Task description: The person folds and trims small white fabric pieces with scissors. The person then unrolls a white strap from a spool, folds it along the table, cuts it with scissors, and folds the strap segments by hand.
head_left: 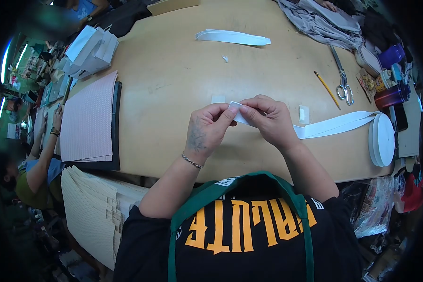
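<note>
Between my two hands is the end of a white elastic band (238, 114), pinched at the middle of the table. My left hand (210, 126) grips its tip with thumb and fingers. Close beside it, my right hand (270, 121) pinches the band a little further right. From under my right hand a white strip (333, 126) runs to a white roll (384, 140) standing at the table's right edge. A small pale piece (218, 99) lies just beyond my left hand, and a small white packet (304, 114) lies right of my right hand.
On the table (169, 89) are cut white strips (232, 37), a pencil (327, 90) and scissors (343, 80). Pink patterned sheets (88, 120) lie left, white bags (90, 51) behind them. Grey cloth (319, 23) and a dark tumbler (392, 95) are right. Other people work at left and at the back.
</note>
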`<action>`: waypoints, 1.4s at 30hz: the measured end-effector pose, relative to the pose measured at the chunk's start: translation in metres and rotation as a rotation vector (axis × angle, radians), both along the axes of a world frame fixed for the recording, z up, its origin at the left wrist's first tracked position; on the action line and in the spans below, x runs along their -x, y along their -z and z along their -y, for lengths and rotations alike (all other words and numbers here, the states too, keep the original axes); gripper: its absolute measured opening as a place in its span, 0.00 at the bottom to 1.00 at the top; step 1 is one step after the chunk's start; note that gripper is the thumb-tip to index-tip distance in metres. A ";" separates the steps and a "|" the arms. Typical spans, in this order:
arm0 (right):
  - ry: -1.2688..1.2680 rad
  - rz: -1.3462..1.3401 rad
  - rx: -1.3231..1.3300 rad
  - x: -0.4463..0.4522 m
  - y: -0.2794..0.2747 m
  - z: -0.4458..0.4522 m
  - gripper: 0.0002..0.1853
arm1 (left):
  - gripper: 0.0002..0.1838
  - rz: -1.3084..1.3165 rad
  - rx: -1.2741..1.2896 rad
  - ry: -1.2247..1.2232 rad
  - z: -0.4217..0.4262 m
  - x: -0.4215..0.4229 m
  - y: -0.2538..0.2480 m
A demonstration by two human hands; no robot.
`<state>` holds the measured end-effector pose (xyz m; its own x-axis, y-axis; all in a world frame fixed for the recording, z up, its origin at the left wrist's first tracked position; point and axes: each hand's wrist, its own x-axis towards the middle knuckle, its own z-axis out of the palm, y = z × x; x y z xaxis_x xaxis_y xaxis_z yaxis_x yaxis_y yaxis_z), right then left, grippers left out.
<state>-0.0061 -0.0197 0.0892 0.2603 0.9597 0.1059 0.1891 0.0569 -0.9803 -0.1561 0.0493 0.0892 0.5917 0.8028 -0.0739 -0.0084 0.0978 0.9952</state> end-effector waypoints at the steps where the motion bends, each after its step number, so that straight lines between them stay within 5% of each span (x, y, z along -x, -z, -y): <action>1: -0.001 0.005 0.002 0.000 -0.001 0.000 0.08 | 0.11 -0.011 -0.006 0.001 0.000 0.000 -0.001; 15: -0.101 -0.073 -0.002 0.003 -0.002 -0.004 0.10 | 0.09 0.062 -0.145 -0.005 -0.004 0.005 -0.004; 21: -0.270 0.302 0.137 -0.032 -0.024 0.013 0.10 | 0.08 0.129 -0.227 -0.147 -0.008 0.023 -0.015; 26: -0.137 0.430 0.137 -0.081 -0.015 0.047 0.08 | 0.09 0.118 -0.030 -0.217 -0.022 0.021 0.026; 33: 0.062 0.847 0.602 -0.103 0.029 0.060 0.10 | 0.11 -0.171 -0.178 -0.174 -0.001 -0.019 0.074; 36: 0.084 1.234 0.393 -0.089 0.021 0.058 0.12 | 0.10 -0.125 -0.295 -0.134 0.009 -0.024 0.053; 40: -0.035 0.636 -0.177 -0.039 0.000 0.022 0.18 | 0.09 -0.056 -0.457 -0.092 0.009 -0.020 0.032; 42: -0.040 0.402 -0.050 -0.028 0.008 0.011 0.16 | 0.09 -0.035 -0.381 -0.108 0.006 -0.017 0.032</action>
<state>0.0222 -0.0308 0.0816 0.1508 0.9594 0.2382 0.5532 0.1178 -0.8247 -0.1393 0.0438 0.0576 0.5048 0.8340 0.2227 0.0363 -0.2783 0.9598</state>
